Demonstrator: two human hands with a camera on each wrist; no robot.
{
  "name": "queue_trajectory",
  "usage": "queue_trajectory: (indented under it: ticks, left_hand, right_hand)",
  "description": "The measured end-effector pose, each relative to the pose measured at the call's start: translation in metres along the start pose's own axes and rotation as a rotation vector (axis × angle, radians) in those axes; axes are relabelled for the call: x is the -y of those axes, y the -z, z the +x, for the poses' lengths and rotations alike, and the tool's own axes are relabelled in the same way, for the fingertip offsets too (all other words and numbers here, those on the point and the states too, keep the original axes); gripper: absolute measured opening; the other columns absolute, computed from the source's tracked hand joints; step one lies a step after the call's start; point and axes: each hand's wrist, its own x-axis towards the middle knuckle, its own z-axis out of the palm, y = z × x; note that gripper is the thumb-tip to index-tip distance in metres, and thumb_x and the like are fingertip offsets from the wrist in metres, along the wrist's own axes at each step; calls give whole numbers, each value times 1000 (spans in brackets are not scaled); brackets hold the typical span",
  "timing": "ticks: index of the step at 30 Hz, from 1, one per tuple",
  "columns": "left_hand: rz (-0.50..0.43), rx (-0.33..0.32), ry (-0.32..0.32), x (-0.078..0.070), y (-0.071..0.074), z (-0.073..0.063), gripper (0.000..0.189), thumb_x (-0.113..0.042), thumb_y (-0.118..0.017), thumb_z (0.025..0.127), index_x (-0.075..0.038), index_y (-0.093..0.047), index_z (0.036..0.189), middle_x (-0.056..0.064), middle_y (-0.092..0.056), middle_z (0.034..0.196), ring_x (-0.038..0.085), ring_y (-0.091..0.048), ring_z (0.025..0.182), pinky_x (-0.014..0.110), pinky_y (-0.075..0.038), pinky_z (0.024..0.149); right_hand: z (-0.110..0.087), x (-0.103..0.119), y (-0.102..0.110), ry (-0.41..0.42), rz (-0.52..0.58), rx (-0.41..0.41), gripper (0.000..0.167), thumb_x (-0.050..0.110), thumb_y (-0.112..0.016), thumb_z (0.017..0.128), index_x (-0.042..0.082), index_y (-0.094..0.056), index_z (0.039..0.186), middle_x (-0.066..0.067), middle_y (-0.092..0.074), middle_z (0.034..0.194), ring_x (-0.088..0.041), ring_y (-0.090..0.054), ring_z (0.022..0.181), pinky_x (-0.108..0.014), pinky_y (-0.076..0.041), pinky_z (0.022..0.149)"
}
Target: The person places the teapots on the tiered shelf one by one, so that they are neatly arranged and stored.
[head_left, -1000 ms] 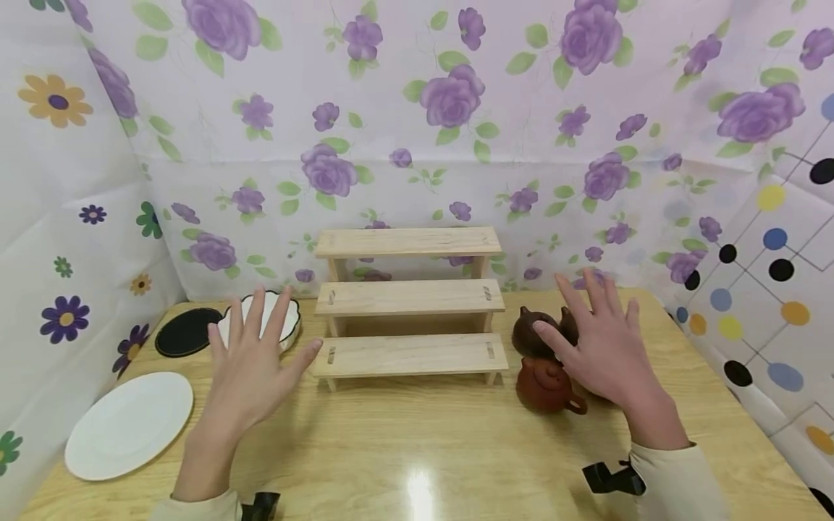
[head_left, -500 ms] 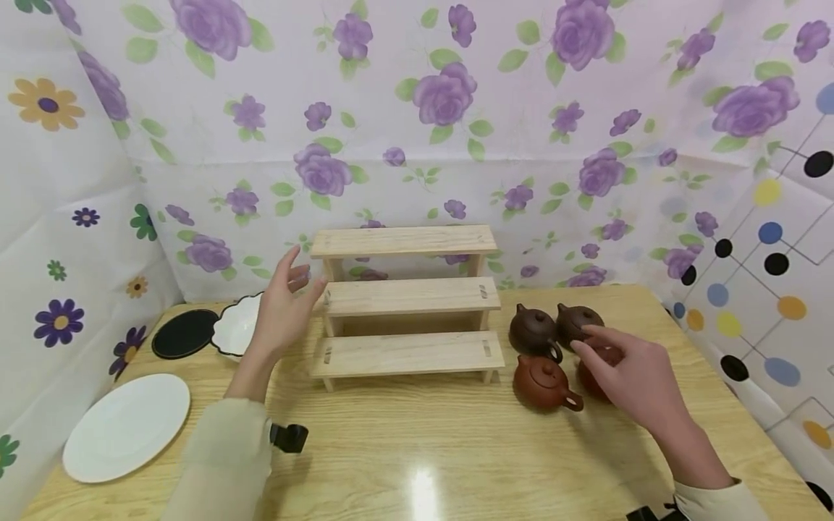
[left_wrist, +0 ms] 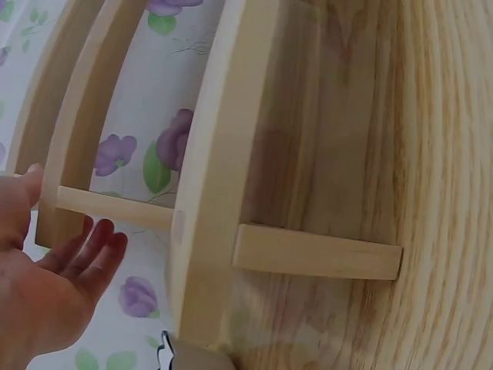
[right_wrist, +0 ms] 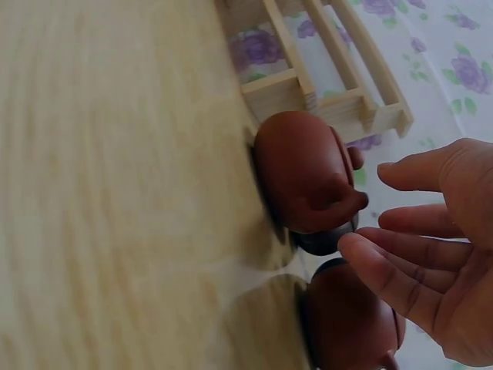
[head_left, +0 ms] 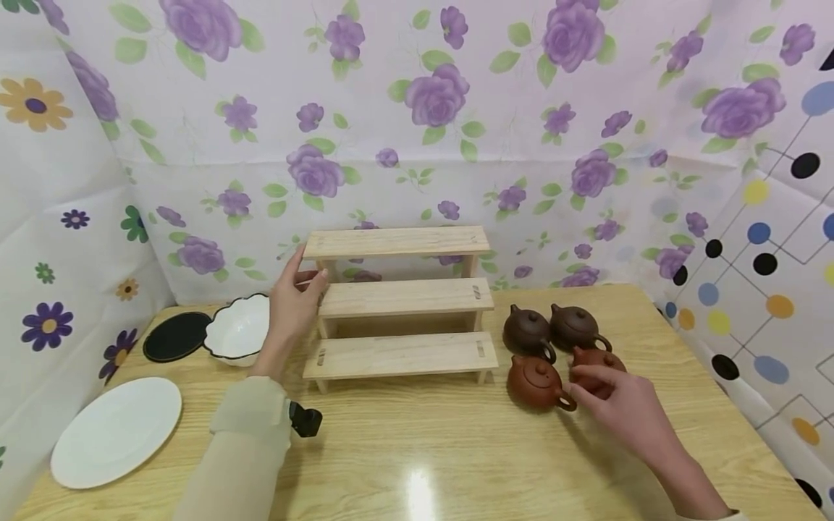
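Note:
A three-tier wooden shelf [head_left: 397, 297] stands against the cloth backdrop. My left hand [head_left: 295, 307] is at its left side; in the left wrist view, thumb and curled fingers [left_wrist: 98, 250] lie on either side of a plank end. Two reddish-brown teapots [head_left: 537, 383] and two dark brown teapots [head_left: 528, 331] stand grouped right of the shelf. My right hand [head_left: 622, 405] hovers at the right-hand reddish teapot [head_left: 596, 358], partly hiding it. In the right wrist view its thumb and fingers [right_wrist: 397, 293] are spread apart, with nothing between them.
Left of the shelf are a white scalloped bowl [head_left: 237, 329] with a dark rim, a black oval plate or mat [head_left: 176, 336] and a white oval plate [head_left: 117, 433]. Patterned cloth walls [head_left: 384, 130] enclose the wooden table [head_left: 365, 449] at the back and sides.
My left hand has gone from above the white bowl to the shelf's left end. My right hand has moved down and slightly right, to the right-hand reddish teapot, uncovering the others.

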Motion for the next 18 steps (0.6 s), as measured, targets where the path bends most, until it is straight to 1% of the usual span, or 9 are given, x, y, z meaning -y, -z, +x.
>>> queue_trajectory:
  ticks: [2,4,7,9,14,18]
  left_hand:
    - [0,-17,-5,0,-1,0,67,-40,-54,111,-40,-22,169,21,-59,145,39,-60,130,48,-54,98]
    - [-6,-31,-8,0,-3,1,65,-38,-54,111,-42,-24,168,20,-62,140,36,-63,124,39,-55,91]
    - [-13,-50,-10,-1,-4,2,63,-37,-55,111,-43,-27,167,17,-64,135,32,-65,118,25,-53,81]
    - [-23,-59,-13,-2,-4,3,62,-36,-56,111,-44,-30,166,17,-65,132,30,-65,115,19,-51,76]
    - [-29,-76,-17,-3,-4,5,61,-37,-57,110,-42,-33,166,16,-67,129,28,-67,108,17,-51,71]
    - [-32,-100,-23,-1,-4,6,60,-37,-58,110,-41,-35,165,17,-68,126,25,-66,104,17,-51,71]
  right_hand:
    - [-2,-1,-2,-13,4,19,37,35,-82,94,7,-80,119,-2,-79,88,-10,-69,74,-27,-53,64]
    - [-4,-2,-4,-29,13,33,42,38,-82,94,6,-80,120,-3,-80,89,-11,-70,75,-28,-53,65]
    - [-5,-3,-6,-40,28,45,46,41,-81,94,5,-79,121,-5,-81,93,-11,-72,76,-27,-54,65]
    - [-5,-4,-7,-42,32,47,46,41,-81,94,4,-80,121,-5,-81,93,-11,-72,76,-27,-54,64]
    - [-5,-6,-8,-49,25,56,44,44,-81,93,7,-81,117,-5,-81,93,-10,-72,76,-28,-55,66]
    - [-5,-7,-11,-69,44,101,43,44,-81,93,8,-82,116,-2,-81,91,-9,-71,73,-28,-55,65]
